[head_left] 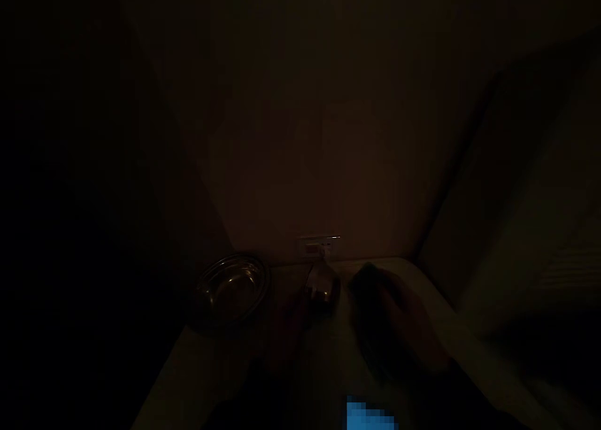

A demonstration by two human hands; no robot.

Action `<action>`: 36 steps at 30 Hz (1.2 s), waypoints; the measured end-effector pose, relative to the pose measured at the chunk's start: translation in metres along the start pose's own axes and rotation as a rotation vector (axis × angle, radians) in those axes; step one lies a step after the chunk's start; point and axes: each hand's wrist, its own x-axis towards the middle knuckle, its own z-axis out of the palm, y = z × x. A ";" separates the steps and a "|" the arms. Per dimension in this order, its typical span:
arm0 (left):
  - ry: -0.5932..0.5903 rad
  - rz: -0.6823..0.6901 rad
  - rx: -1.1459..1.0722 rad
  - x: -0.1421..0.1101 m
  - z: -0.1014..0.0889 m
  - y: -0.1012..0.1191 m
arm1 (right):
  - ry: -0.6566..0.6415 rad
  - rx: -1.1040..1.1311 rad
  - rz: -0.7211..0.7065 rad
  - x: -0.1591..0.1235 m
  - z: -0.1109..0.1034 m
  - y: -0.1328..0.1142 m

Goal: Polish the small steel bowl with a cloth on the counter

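The scene is very dark. My left hand [293, 320] reaches forward over a pale surface [188, 380] and seems to touch a small shiny metal ladle or cup [323, 286]; its fingers are too dim to read. My right hand [404, 323] lies to the right, its fingers curled around a dark flat object [370, 280] that I cannot make out. A round steel bowl [232, 289] sits left of the left hand.
A wall rises just behind the surface, with a small white socket plate [317, 245] low on it. A pale slanted shape [539, 230] fills the right side. The left side is black.
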 end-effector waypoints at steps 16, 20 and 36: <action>-0.090 -0.024 -0.286 -0.024 -0.005 -0.036 | -0.090 -0.166 -0.404 -0.021 0.041 -0.054; -0.097 -0.073 -0.281 -0.032 -0.006 -0.046 | -0.040 -0.289 -0.546 -0.036 0.043 -0.048; -0.163 -0.103 -0.453 -0.043 0.004 -0.027 | -0.052 -0.489 -0.812 -0.031 0.040 -0.052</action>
